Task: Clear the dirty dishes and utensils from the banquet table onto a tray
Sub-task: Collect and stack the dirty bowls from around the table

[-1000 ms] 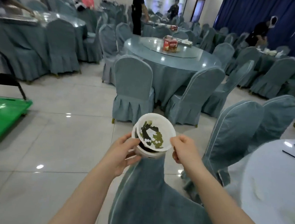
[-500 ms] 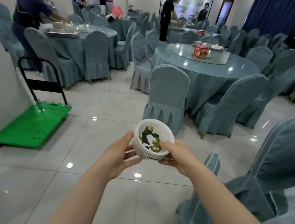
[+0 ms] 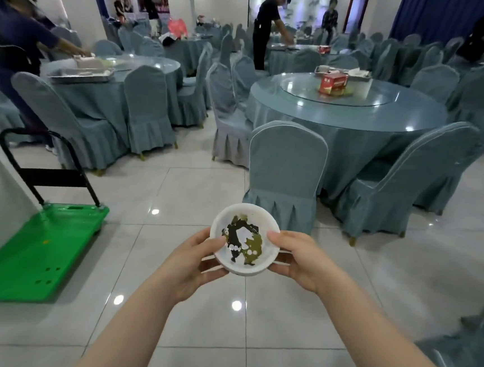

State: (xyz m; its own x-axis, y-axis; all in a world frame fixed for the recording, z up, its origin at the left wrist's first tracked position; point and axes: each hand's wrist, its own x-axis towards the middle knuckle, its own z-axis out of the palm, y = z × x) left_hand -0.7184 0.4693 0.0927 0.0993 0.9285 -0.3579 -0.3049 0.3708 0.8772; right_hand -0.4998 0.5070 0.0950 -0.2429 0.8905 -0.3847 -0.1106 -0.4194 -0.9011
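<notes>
A small stack of white bowls point(image 3: 243, 239), the top one smeared with dark and green leftovers, is held out in front of me over the tiled floor. My left hand point(image 3: 191, 262) grips its left rim, thumb on top and fingers underneath. My right hand point(image 3: 301, 258) grips the right rim the same way. A metal tray point(image 3: 80, 76) lies on the round table at the far left.
A green platform trolley point(image 3: 34, 248) with a black handle stands on the floor at left beside a white wall. Covered chairs point(image 3: 285, 172) ring a round table point(image 3: 349, 116) ahead. A person point(image 3: 15, 46) works at the left table; others stand farther back.
My view has swung left, away from the near table and chair. The bowls stay in both hands, now over open floor, and the green trolley has come fully into sight.
</notes>
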